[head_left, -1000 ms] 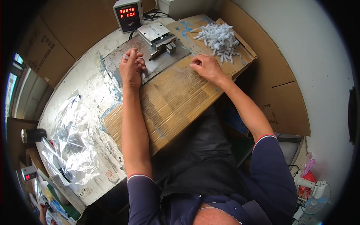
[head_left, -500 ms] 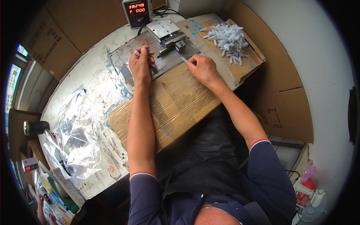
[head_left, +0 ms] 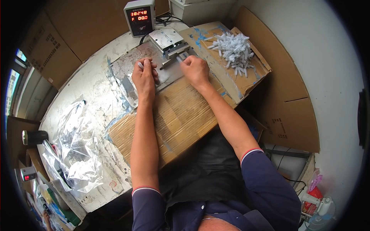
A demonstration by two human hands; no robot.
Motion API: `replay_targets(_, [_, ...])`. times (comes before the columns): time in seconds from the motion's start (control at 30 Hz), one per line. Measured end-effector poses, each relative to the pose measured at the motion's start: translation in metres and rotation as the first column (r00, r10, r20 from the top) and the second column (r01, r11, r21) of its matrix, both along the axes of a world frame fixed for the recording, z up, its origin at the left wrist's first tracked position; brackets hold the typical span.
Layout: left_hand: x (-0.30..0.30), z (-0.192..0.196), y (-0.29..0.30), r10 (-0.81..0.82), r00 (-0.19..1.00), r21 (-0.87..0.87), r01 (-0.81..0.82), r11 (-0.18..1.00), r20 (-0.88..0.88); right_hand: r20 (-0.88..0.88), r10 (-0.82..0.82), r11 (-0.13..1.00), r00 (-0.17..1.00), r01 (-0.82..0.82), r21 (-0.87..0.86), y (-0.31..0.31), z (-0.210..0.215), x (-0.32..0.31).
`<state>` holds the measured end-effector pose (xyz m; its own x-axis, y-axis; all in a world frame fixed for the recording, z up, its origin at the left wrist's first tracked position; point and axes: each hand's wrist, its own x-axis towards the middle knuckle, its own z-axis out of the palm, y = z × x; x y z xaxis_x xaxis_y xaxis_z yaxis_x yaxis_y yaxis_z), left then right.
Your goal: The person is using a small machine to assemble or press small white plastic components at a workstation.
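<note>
My left hand (head_left: 144, 80) is closed in front of the left end of a metal fixture (head_left: 167, 40). A small whitish plastic piece (head_left: 140, 66) sticks out between its thumb and fingers. My right hand (head_left: 195, 71) pinches another small translucent plastic piece (head_left: 179, 59), holding its tip close to the front of the fixture. Whether that tip touches the metal I cannot tell. A heap of similar translucent plastic pieces (head_left: 234, 49) lies on cardboard to the right of the fixture. Under my wrists is a taped cardboard sheet (head_left: 181, 115).
Behind the fixture stands a box with a red digital display (head_left: 140, 19) and black cables. Crumpled clear plastic film (head_left: 77, 146) covers part of the table's left side, beside a dark cylinder (head_left: 35, 137). Cardboard walls (head_left: 285, 77) rise around the work area. A fan (head_left: 323, 210) is low at right.
My right hand has moved left and slightly forward, bringing its plastic piece to the fixture. My left hand stays nearly in place, still holding its piece.
</note>
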<state>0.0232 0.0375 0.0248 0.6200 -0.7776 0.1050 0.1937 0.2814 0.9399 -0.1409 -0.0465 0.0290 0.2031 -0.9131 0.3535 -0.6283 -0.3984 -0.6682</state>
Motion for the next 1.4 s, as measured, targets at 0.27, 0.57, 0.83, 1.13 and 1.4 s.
replay_targets(0.27, [-0.005, -0.001, 0.000, 0.132, 0.951, 0.070, -0.157, 0.985, 0.280, 0.032, -0.051, 0.999, 0.998, 0.052, -0.007, 0.001, -0.004, 0.006])
replay_targets(0.57, [-0.018, 0.003, -0.001, 0.270, 0.643, -0.006, -0.382, 0.924, 0.717, 0.089, -0.102, 0.994, 0.991, 0.106, -0.033, 0.010, -0.003, 0.010])
replay_targets(0.83, [-0.032, 0.012, -0.002, 0.004, 0.365, 0.138, -0.362, 0.922, 0.931, 0.579, -0.030, 0.998, 0.815, -0.002, 0.055, 0.005, -0.009, -0.004])
replay_targets(1.13, [-0.036, 0.013, -0.007, -0.018, 0.333, 0.158, -0.396, 0.904, 0.943, 0.594, -0.027, 0.997, 0.804, -0.019, 0.071, 0.007, -0.007, -0.003])
replay_targets(1.4, [-0.040, 0.017, -0.005, 0.044, 0.238, 0.042, -0.345, 0.937, 0.970, 0.637, -0.032, 0.996, 0.770, -0.029, 0.086, 0.009, -0.006, -0.009])
